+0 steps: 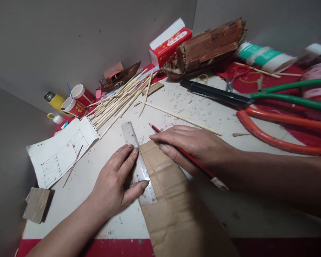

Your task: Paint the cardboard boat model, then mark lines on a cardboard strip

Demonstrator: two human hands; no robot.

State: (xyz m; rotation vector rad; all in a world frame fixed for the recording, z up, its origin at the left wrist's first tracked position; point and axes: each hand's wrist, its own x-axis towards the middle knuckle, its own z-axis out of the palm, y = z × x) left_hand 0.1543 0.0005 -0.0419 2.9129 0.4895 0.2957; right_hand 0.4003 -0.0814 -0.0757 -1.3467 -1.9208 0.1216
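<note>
- Cardboard [173, 207], a brown sheet, lay flat on the white worktop [224, 117] close to the person, running from the middle of the view down to the near edge.
- A clear ruler [139, 164] lay along the cardboard's left edge, angled slightly, its far end reaching past the sheet onto the worktop.
- The left hand [117, 182] pressed flat on the ruler, its grip spread, with fingertips on the ruler's upper part and the thumb on its lower part.
- The right hand [192, 144] rested on the cardboard's far corner, its grip closed around a red pencil [188, 157]; the tip pointed up and left, just beside the ruler's far end, and the blunt end stuck out behind the wrist.
- A bundle of thin wooden sticks [120, 100] lay further back on the left, with one long stick apart from it.
- A paper [61, 153] with drawn lines sat at the left, and a small cardboard block [36, 204] near the left corner.
- Two red paper cups [77, 101] and a yellow bottle [55, 100] stood against the wall.
- A brown model boat [208, 46] and a red box [169, 41] stood at the back.
- Large green and orange-handled shears [270, 107] lay at the right.
</note>
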